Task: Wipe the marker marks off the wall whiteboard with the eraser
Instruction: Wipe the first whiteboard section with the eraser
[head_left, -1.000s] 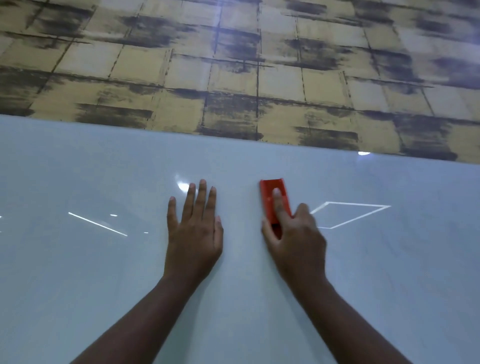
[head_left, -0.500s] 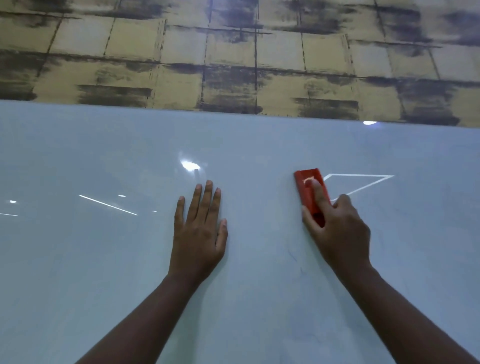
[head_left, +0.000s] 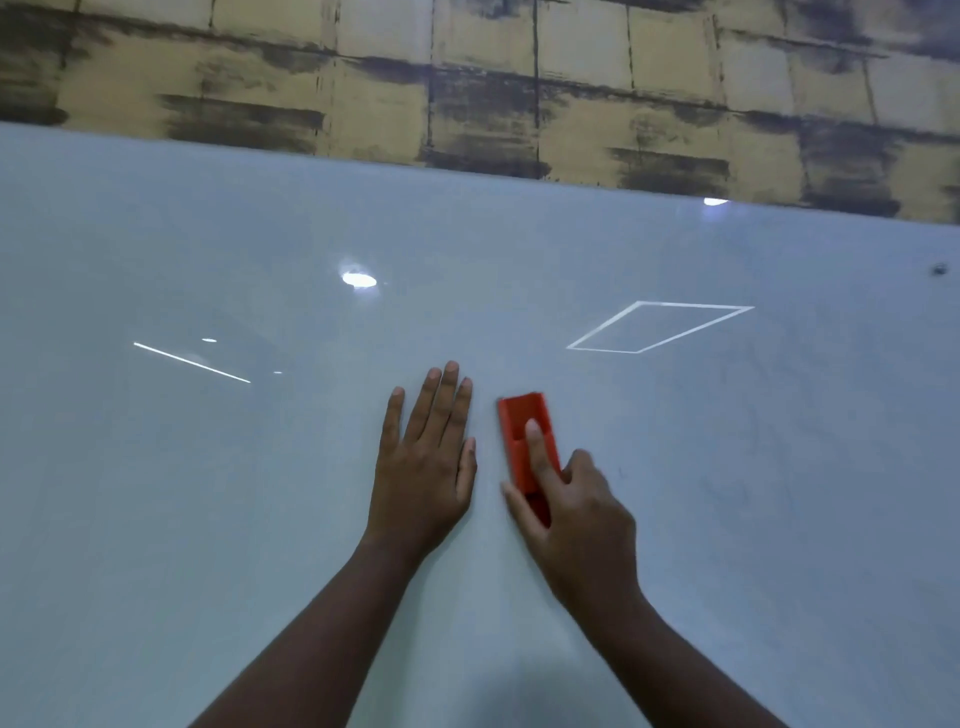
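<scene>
The red rectangular plastic eraser (head_left: 527, 444) lies flat on the glossy pale wall whiteboard (head_left: 208, 493), back leftward from half a second ago, just beside the left hand (head_left: 426, 467); a return stroke, likely. The right hand (head_left: 571, 512) grips it, forefinger along its back. The left hand presses flat, fingers straight.

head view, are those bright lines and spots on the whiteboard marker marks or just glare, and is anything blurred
Head view: they look like glare on the glossy whiteboard, namely an oval spot, a streak and a diamond outline. Head view: the right hand gripping the red eraser is slightly motion-blurred; the flat left hand is sharper.
</scene>
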